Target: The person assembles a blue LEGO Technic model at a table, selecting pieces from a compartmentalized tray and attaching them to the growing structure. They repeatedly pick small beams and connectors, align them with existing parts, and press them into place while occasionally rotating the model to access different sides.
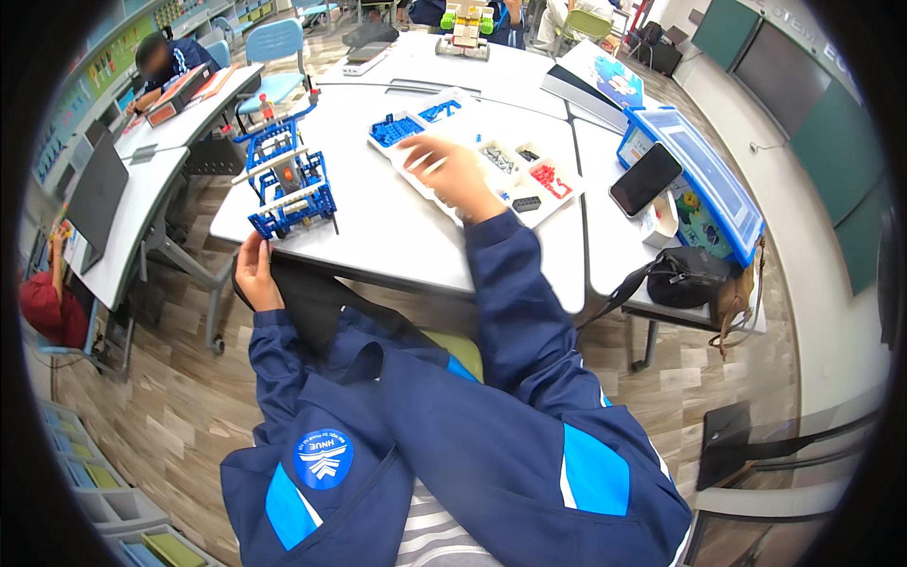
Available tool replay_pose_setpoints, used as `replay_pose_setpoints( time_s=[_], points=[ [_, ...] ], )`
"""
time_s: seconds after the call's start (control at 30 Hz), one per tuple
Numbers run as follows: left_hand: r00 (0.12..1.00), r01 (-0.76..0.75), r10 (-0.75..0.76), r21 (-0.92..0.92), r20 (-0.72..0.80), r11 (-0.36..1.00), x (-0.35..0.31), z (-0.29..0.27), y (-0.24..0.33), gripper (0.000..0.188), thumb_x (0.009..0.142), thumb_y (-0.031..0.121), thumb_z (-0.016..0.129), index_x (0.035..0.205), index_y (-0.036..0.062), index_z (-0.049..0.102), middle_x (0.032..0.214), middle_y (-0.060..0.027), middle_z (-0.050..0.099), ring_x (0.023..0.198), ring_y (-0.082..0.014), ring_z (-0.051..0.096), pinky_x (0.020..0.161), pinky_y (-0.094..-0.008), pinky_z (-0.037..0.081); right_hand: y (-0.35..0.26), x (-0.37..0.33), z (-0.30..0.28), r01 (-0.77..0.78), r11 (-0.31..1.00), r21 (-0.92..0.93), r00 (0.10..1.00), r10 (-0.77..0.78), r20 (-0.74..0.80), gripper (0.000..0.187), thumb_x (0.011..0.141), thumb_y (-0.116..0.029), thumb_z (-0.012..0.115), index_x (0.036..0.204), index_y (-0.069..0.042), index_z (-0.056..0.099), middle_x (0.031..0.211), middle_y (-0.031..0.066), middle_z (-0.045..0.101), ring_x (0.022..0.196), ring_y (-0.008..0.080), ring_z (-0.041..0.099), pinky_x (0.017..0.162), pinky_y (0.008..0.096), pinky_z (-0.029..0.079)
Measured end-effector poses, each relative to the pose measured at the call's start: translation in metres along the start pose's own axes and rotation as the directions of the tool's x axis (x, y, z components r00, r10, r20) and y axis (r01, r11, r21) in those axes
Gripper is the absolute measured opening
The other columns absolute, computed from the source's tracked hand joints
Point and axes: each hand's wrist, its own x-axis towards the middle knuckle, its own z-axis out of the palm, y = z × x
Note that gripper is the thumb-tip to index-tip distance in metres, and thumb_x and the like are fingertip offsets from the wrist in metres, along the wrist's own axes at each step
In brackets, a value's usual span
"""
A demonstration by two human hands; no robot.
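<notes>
A blue building-brick model (291,189) with grey beams and an orange-red part in its middle stands at the left of the white table. My left hand (255,272) is at the table's front edge, its fingers closed on the model's near left corner. Over the white sorting tray (529,223) hovers my right hand (453,175), fingers apart and slightly blurred, with nothing seen in them. Blue pieces (395,129) lie in the tray's left part, grey pieces (498,158) in the middle, and red pieces (550,180) at the right. My right hand covers part of the tray.
To the right, a black phone (646,180) leans on a blue-edged clear box (704,175). A black bag (687,277) lies near the front edge. Another wheeled model (467,30) stands at the far side. Beyond the left side, people sit at a second table (142,203).
</notes>
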Motion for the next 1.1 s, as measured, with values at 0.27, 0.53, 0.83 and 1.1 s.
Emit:
replay_pose_setpoints(
  time_s=[0.27,0.53,0.83,1.1],
  points=[
    [1.0,0.012,-0.012,0.026,0.015,1.0,-0.004,0.002,0.005,0.031,0.097,0.002,0.059,0.127,-0.0048,0.058,0.122,-0.01,0.064,0.112,-0.0156,0.06,0.097,-0.0291,0.048,0.095,0.047,-0.13,-0.62,0.272,-0.736,0.742,0.509,-0.437,0.031,0.08,-0.028,0.07,0.101,-0.007,0.074,0.102,0.0162,0.073,0.096,0.0362,0.07,0.101,0.0595,0.039],
    [1.0,0.009,-0.01,0.021,0.022,1.0,-0.006,0.006,0.012,0.032,0.097,0.003,0.059,0.128,-0.0055,0.058,0.123,-0.0105,0.063,0.112,-0.0159,0.06,0.096,-0.0285,0.048,0.122,0.043,-0.114,-0.516,0.178,-0.838,0.811,0.416,-0.411,0.024,0.087,-0.024,0.061,0.102,-0.005,0.068,0.105,0.0184,0.072,0.1,0.0346,0.069,0.1,0.0629,0.033],
    [1.0,-0.005,0.005,0.015,0.022,1.0,-0.008,0.009,0.016,0.029,0.096,0.002,0.061,0.125,-0.0056,0.06,0.118,-0.0095,0.065,0.107,-0.0145,0.061,0.093,-0.0271,0.049,0.118,0.031,-0.121,-0.489,0.349,-0.799,0.847,0.409,-0.34,0.014,0.079,-0.021,0.068,0.086,-0.009,0.07,0.087,0.0141,0.073,0.089,0.0327,0.069,0.085,0.0445,0.049],
    [1.0,0.0,0.001,-0.01,0.005,1.0,-0.01,0.014,0.018,0.03,0.095,0.0,0.06,0.125,-0.0055,0.06,0.119,-0.011,0.065,0.109,-0.0156,0.061,0.093,-0.0275,0.049,0.13,0.025,-0.13,-0.586,0.524,-0.618,0.81,0.41,-0.421,0.015,0.07,-0.022,0.076,0.08,-0.011,0.074,0.086,0.0119,0.074,0.084,0.0301,0.071,0.08,0.0388,0.054]
  ],
)
